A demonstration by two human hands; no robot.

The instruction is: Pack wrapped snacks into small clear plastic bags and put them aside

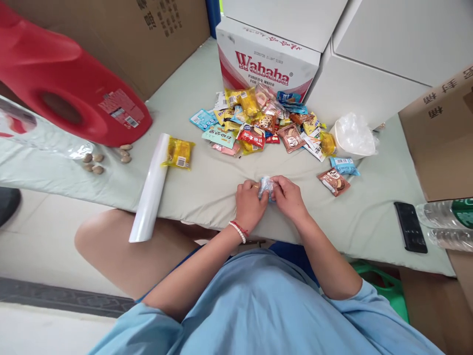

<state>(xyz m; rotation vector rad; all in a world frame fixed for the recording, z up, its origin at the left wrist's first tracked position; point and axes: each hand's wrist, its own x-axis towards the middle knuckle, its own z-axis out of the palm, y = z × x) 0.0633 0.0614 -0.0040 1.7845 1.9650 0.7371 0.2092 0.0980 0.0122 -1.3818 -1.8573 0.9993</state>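
Between both hands is a small, light-blue crinkled snack packet [265, 187], held just above or on the cloth near its front edge. My left hand [250, 202], with a white bead and red string bracelet at the wrist, is closed around its left side. My right hand [289, 197] pinches the packet from the right with thumb and fingers. Whether the packet is whole or torn cannot be seen, as fingers cover much of it. Beyond the hands lies a heap of wrapped snacks [251, 135] in yellow, red, brown and blue wrappers.
A roll of clear film [151, 190] overhangs the front edge beside a yellow snack pack [179, 153]. A red jug [96, 98] stands left, near several nuts [97, 158]. To the right are a white tub [343, 143], brown packet [333, 181], phone [410, 227] and bottles [439, 214].
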